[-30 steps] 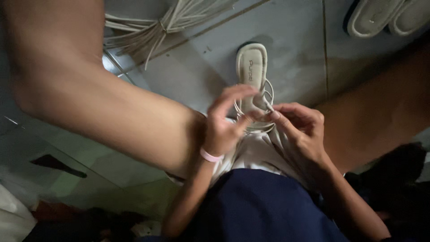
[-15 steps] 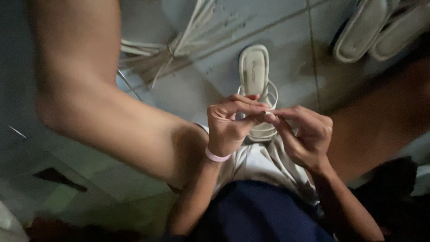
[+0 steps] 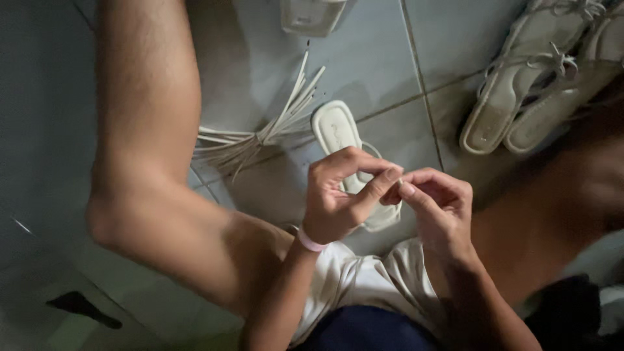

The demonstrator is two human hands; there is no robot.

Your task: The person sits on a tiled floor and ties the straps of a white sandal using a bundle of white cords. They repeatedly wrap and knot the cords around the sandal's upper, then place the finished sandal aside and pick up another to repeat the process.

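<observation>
In the middle of the frame the left hand point(image 3: 338, 198) and the right hand point(image 3: 437, 207) meet fingertip to fingertip above a pale sandal point(image 3: 348, 156) that lies on the grey tiled floor point(image 3: 390, 58). The left hand's thumb and fingers are pinched together, and the right hand's fingers are curled in and pressed against them; whatever they pinch is too thin and too hidden to make out. A pink band point(image 3: 309, 241) circles the left wrist.

The sandal runs from upper left to lower right, its heel end showing clear above the hands, its front end covered by them.

Just left of the sandal a bundle of thin white strips point(image 3: 260, 133) fans out across the tiles, close to the sandal's edge. A bent bare leg point(image 3: 149, 169) fills the left side of the frame and closes off that side. At the upper right a pair of finished strappy sandals point(image 3: 526, 91) lies well apart from the hands, with open tile between. A small white box point(image 3: 312, 14) sits at the top edge.
</observation>
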